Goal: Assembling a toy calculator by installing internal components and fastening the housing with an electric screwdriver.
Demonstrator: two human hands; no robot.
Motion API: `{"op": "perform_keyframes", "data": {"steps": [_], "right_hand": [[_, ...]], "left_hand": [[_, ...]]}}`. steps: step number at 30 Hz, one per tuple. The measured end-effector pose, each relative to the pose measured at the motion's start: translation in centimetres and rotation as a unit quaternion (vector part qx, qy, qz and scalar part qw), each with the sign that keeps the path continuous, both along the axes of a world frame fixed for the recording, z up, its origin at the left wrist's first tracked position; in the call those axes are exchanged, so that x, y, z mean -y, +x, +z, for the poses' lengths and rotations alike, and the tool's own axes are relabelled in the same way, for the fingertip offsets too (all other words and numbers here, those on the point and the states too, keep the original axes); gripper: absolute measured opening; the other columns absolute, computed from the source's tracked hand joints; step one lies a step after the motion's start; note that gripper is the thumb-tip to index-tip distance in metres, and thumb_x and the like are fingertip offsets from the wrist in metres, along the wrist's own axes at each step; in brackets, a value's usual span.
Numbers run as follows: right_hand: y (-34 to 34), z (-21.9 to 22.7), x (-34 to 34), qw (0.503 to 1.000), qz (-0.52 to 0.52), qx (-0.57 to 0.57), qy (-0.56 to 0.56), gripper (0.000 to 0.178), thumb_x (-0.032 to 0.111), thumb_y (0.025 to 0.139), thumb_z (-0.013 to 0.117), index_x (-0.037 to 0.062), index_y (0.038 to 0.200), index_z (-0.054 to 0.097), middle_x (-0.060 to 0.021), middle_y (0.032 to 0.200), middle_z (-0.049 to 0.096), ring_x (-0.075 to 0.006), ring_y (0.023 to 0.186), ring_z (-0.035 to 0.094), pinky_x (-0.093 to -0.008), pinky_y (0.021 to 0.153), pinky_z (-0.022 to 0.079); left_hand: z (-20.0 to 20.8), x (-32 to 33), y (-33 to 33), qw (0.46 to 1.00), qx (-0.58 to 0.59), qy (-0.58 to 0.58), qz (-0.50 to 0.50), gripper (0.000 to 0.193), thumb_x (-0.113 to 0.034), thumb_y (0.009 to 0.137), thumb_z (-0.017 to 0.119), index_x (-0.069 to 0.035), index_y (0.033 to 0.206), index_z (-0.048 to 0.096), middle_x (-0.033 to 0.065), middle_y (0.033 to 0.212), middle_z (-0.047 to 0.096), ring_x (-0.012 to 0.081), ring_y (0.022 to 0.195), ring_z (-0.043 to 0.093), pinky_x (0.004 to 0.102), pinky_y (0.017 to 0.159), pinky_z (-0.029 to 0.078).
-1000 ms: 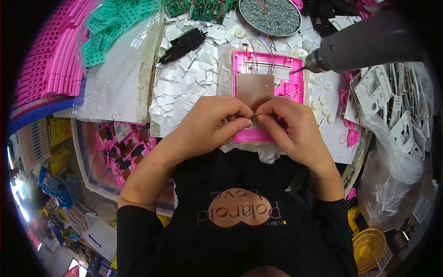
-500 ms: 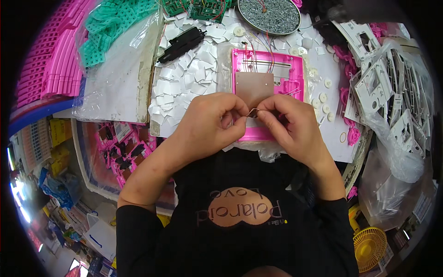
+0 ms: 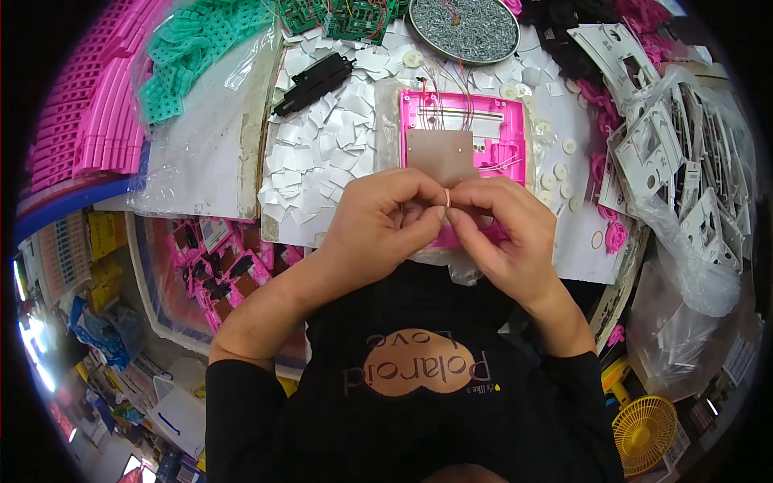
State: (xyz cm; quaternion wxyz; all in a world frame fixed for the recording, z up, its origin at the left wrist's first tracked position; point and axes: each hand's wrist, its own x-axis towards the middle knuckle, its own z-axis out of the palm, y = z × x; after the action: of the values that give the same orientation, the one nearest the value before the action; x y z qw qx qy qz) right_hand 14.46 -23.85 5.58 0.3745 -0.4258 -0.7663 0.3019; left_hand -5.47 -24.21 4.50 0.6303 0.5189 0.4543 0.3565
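Fingertips of my left hand (image 3: 382, 213) and my right hand (image 3: 506, 224) meet in a pinch around a thin beige loop (image 3: 448, 196) that looks like a rubber band. Both hands are above the near part of a pink plastic housing (image 3: 519, 125), hiding much of its near side. Inside the housing lies a brown circuit board (image 3: 440, 154), with thin colored wires (image 3: 435, 101) running from its far edge. Pale wires stick out on the board's right, next to pink molded parts.
White paper pieces (image 3: 314, 153) cover the table left of the housing, with a black plastic part (image 3: 316, 83) on them. A round tray of screws (image 3: 415, 12) and green circuit boards (image 3: 354, 20) lie beyond. White discs (image 3: 561, 171) and bagged white panels (image 3: 644, 145) are at right, a pink-parts bin (image 3: 141, 274) lower left.
My hands have come closer together, and the loop between my fingertips now stands more upright. The view has shifted slightly.
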Motion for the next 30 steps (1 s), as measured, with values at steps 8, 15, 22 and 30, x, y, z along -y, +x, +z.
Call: {"op": "perform_keyframes", "data": {"steps": [8,15,22,30], "right_hand": [[0.1,-1.5,0.0,0.984,0.038,0.032,0.173,0.024,0.000,0.070,0.079,0.0018,0.093,0.071,-0.0100,0.101,0.072,-0.0278,0.083,0.070,-0.0341,0.068,0.057],[1.2,-0.8,-0.5,0.960,0.106,0.137,0.221,0.028,0.011,0.065,0.074,0.0025,0.091,0.071,-0.0063,0.099,0.067,-0.0277,0.093,0.063,-0.0349,0.070,0.055],[1.0,-2.1,-0.8,0.949,0.143,0.183,0.216,0.024,0.016,0.066,0.066,0.0046,0.086,0.072,-0.0036,0.087,0.059,-0.0234,0.089,0.059,-0.0373,0.074,0.049],[0.7,-2.5,-0.8,0.949,0.158,0.188,0.199,0.020,0.017,0.067,0.064,0.0056,0.082,0.071,-0.0015,0.089,0.061,-0.0225,0.093,0.058,-0.0365,0.076,0.046]], "left_hand": [[1.4,-2.5,-1.3,0.971,0.035,-0.220,-0.084,0.013,-0.012,0.099,0.062,0.000,0.103,0.066,0.0034,0.084,0.068,0.0056,0.063,0.062,0.0199,0.055,0.049],[1.3,-4.7,-2.1,0.978,-0.045,-0.043,-0.198,0.013,-0.005,0.093,0.068,0.002,0.104,0.067,0.0073,0.087,0.071,0.0132,0.074,0.069,0.0246,0.068,0.055],[0.1,-1.2,-1.1,0.876,-0.271,0.374,-0.140,0.018,-0.002,0.081,0.070,-0.004,0.098,0.066,0.0106,0.085,0.063,0.0292,0.076,0.064,0.0373,0.066,0.052],[-0.4,-0.3,-1.1,0.847,-0.329,0.401,-0.118,0.023,-0.002,0.074,0.071,-0.004,0.096,0.065,0.0087,0.086,0.056,0.0301,0.080,0.059,0.0385,0.066,0.050]]}}
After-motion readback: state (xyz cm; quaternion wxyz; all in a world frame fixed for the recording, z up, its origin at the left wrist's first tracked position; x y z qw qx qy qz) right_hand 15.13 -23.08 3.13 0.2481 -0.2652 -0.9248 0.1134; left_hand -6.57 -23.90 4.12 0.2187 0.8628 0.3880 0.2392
